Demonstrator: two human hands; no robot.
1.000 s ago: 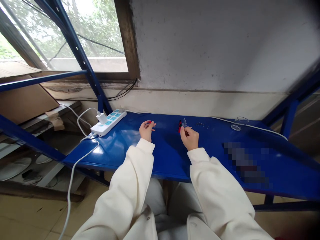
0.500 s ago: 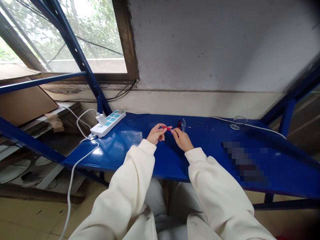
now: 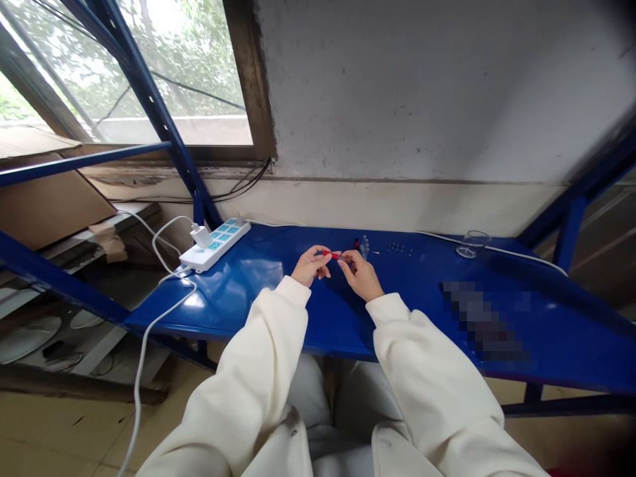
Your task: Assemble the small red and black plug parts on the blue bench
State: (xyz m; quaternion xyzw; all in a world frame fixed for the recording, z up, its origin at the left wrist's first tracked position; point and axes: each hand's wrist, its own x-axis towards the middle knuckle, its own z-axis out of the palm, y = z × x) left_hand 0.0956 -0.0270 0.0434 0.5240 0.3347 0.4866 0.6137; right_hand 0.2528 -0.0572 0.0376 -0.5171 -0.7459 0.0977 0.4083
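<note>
A slim red stick-like piece [image 3: 330, 254] is held above the blue table, lying almost level between my hands; its exact kind is too small to make out. My left hand [image 3: 311, 266] pinches its left part between thumb and forefinger, with the other fingers loosely curled. At the right end, my right hand [image 3: 362, 275] has its thumb and fingertips closed on the piece. Just behind my right hand stand several small clear pieces [image 3: 365, 246], beside a red and black item [image 3: 356, 244] that the hand partly hides.
Several tiny dark parts [image 3: 399, 248] lie on the blue table [image 3: 417, 305], right of the clear pieces. A clear glass dish [image 3: 467, 252] is at the back right. A white power strip [image 3: 216, 245] with a cable sits left. A pixelated patch [image 3: 487, 321] covers something at right.
My right hand has shifted slightly left and up, its fingertips closer along the red piece and covering more of the red and black item. My left hand has barely moved.
</note>
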